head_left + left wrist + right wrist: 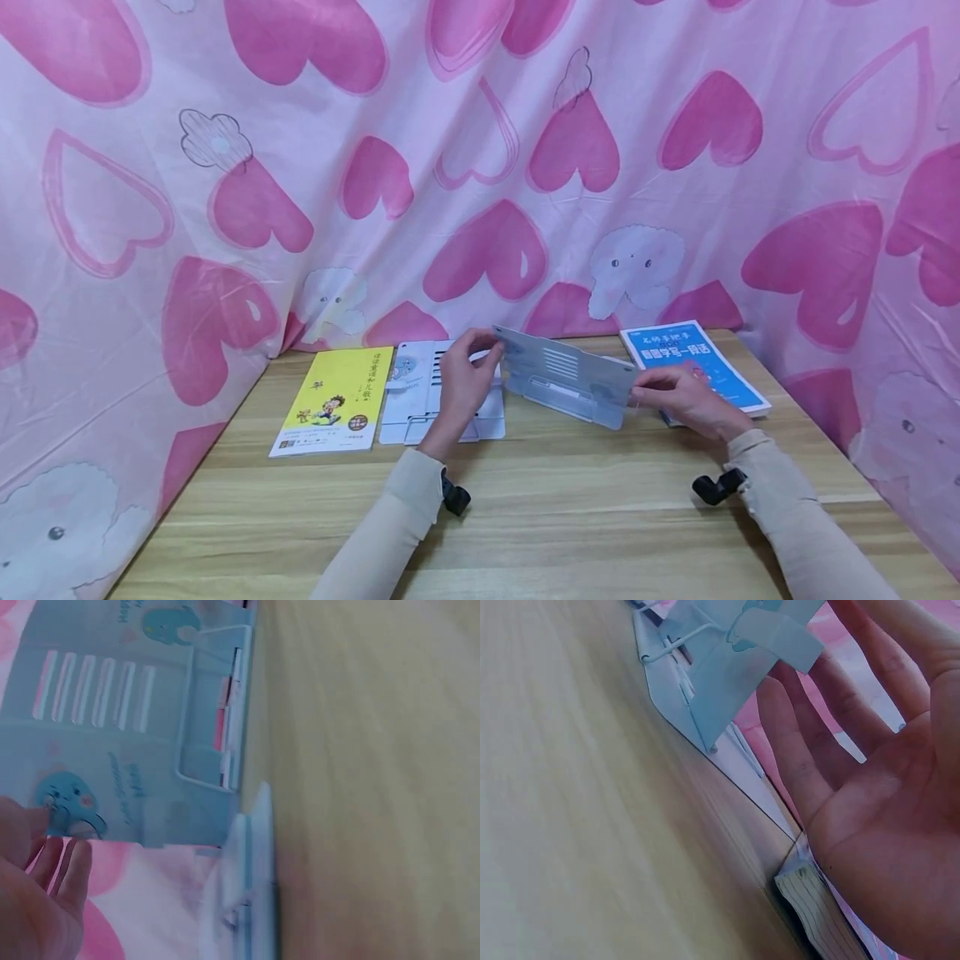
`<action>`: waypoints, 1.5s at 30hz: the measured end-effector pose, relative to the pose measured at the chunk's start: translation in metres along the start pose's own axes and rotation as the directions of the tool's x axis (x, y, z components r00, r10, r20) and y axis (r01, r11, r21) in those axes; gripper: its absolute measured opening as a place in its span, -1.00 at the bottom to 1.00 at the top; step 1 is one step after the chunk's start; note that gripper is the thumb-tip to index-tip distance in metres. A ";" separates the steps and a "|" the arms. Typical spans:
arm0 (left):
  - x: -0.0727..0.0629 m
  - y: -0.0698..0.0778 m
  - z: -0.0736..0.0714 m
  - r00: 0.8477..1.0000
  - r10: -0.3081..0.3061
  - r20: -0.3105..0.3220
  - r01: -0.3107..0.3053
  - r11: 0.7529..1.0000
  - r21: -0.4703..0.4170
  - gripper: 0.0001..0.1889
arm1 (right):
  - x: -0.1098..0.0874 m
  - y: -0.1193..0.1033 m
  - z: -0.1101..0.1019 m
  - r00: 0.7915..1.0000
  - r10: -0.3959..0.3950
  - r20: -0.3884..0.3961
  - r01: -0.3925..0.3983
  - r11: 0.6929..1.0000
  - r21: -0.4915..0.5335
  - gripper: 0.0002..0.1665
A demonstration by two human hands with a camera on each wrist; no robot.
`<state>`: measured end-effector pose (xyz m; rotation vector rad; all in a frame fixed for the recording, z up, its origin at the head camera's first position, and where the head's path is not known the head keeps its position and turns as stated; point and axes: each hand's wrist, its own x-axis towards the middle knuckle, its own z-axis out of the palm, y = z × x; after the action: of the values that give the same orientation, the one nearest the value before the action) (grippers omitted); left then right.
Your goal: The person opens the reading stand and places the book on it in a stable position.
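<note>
A pale blue metal book stand (566, 375) with slots and cartoon dinosaurs is tilted up over the table between both hands. My left hand (467, 379) pinches its upper left corner, thumb on the printed face in the left wrist view. At the opposite side, my right hand (686, 396) grips the right edge between thumb and fingers. The stand's wire page holder (180, 742) and ledge run along its lower edge. Flat on the table, partly behind my left hand, lies a second book stand (412, 404) of similar make.
A yellow book (337, 400) lies left of the second stand. Toward the back right is a blue book (705, 367), partly covered by my right hand. The wooden table (570, 517) meets a pink heart-patterned curtain (487, 250) behind and at both sides.
</note>
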<state>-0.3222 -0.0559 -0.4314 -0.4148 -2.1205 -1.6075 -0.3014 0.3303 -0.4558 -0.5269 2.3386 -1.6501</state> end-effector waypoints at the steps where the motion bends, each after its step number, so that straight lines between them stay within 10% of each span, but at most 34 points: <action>1: 0.000 0.003 -0.001 1.000 0.014 -0.018 -0.014 1.000 -0.017 -0.81 | 0.000 0.000 0.000 1.000 0.000 0.009 0.000 1.000 0.006 -0.65; 19: -0.004 0.028 -0.001 0.994 -0.105 -0.016 0.102 0.984 -0.146 -0.27 | 0.014 -0.019 0.038 0.989 0.136 0.062 -0.137 0.991 0.009 -0.48; 30: -0.005 0.033 0.005 0.998 0.051 0.022 -0.051 0.998 -0.036 -0.61 | 0.022 -0.021 0.057 0.986 0.074 0.149 -0.071 0.997 -0.025 -0.56; 45: -0.007 0.034 0.003 0.969 0.107 0.223 -0.119 0.992 0.040 -0.46 | 0.022 -0.020 0.070 0.985 -0.037 0.168 0.051 0.996 -0.080 -0.65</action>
<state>-0.2998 -0.0438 -0.4077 -0.7135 -2.2499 -1.4973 -0.2912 0.2547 -0.4599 -0.7089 2.2964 -1.4691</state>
